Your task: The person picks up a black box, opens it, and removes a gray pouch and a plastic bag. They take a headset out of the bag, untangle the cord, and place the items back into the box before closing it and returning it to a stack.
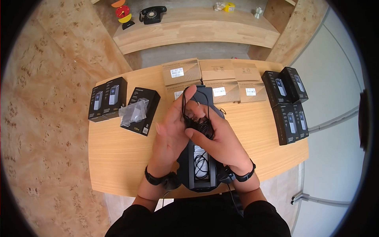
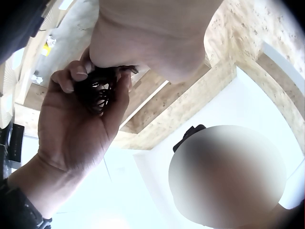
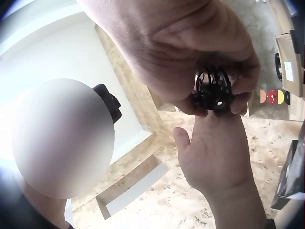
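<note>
Right hand [image 1: 225, 146] pinches coiled cable [image 1: 199, 124] against flat left hand [image 1: 173, 126], above open case [image 1: 199, 173] on table [image 1: 118, 154].

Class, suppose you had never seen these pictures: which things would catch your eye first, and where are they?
First, the two hands at the table's middle: the right hand grips a bundle of black cable against the open left hand. Beneath them lies an open black case holding more cable. Around them, black product boxes sit at the right edge and brown cardboard boxes along the far side.
</note>
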Demonstrator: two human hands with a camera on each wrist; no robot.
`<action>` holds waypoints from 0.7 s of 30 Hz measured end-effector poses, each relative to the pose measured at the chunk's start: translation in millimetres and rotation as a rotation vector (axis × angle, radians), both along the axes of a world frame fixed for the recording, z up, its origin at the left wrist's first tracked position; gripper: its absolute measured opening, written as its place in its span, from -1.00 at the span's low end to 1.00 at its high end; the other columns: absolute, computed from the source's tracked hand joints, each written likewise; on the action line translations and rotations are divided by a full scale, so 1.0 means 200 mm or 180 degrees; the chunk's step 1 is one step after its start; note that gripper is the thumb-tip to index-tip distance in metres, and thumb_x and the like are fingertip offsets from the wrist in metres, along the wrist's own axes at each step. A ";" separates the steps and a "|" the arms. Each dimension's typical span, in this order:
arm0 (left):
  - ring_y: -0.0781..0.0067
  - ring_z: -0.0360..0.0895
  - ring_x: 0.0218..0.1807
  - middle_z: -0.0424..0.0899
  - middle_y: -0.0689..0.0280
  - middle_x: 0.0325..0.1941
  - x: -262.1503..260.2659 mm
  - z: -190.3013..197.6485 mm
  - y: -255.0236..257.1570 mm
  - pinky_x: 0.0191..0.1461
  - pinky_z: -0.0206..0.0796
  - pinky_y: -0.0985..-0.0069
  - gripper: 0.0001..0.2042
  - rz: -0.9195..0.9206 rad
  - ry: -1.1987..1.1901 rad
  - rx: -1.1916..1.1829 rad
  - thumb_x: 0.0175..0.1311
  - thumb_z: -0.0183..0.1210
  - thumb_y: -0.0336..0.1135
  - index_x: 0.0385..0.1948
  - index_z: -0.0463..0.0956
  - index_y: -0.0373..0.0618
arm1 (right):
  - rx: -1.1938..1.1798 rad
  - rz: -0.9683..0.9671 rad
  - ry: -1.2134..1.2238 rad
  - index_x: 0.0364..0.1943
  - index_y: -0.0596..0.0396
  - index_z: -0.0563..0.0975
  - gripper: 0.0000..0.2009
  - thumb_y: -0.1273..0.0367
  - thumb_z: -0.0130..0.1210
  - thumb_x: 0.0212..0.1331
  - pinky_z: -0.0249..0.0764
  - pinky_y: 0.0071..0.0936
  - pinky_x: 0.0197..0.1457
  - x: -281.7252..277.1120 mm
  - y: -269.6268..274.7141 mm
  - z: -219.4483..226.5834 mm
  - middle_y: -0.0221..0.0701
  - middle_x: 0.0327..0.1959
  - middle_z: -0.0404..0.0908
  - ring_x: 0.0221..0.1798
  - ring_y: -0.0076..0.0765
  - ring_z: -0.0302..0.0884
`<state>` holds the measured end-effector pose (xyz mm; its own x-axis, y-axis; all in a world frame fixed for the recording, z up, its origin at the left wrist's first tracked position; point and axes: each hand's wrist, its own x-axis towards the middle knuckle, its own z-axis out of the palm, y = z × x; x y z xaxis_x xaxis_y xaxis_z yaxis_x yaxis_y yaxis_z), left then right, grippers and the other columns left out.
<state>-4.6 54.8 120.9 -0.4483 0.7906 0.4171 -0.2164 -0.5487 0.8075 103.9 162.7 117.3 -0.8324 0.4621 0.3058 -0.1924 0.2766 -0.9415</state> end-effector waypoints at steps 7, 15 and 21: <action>0.17 0.25 0.58 0.24 -0.03 0.62 0.02 0.07 -0.02 0.65 -0.04 0.24 0.24 0.0308 0.0589 -0.0581 0.28 -0.50 0.75 0.61 -0.06 -0.40 | -0.0060 -0.0106 -0.0339 0.00 0.17 0.59 -0.74 0.40 0.32 0.30 0.51 -0.47 -0.20 0.01 0.02 0.07 -0.26 -0.32 0.71 -0.34 -0.41 0.63; 0.09 0.14 0.65 0.09 -0.04 0.70 0.01 0.09 -0.02 0.68 -0.12 0.20 0.29 0.0449 0.0948 -0.0804 0.19 -0.52 0.80 0.63 -0.07 -0.37 | -0.0713 0.0248 -0.0803 -0.10 0.18 0.63 -0.84 0.52 0.33 0.29 0.38 -0.69 -0.14 0.04 0.07 0.14 -0.59 -0.28 0.61 -0.26 -0.75 0.42; 0.04 0.22 0.56 0.24 0.02 0.63 -0.02 0.05 -0.02 0.65 -0.08 0.20 0.20 0.0622 0.1410 -0.0744 0.29 -0.53 0.73 0.58 0.10 -0.33 | -0.0360 0.0250 -0.0660 -0.23 0.14 0.60 -0.81 0.49 0.44 0.19 0.31 -0.66 -0.21 0.02 0.05 0.10 -0.62 -0.34 0.52 -0.28 -0.74 0.35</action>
<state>-8.0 51.2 131.7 -0.4176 0.8045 0.4224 0.2609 -0.3392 0.9038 108.3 173.6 137.7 -0.9067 0.4151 0.0749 -0.0087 0.1591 -0.9872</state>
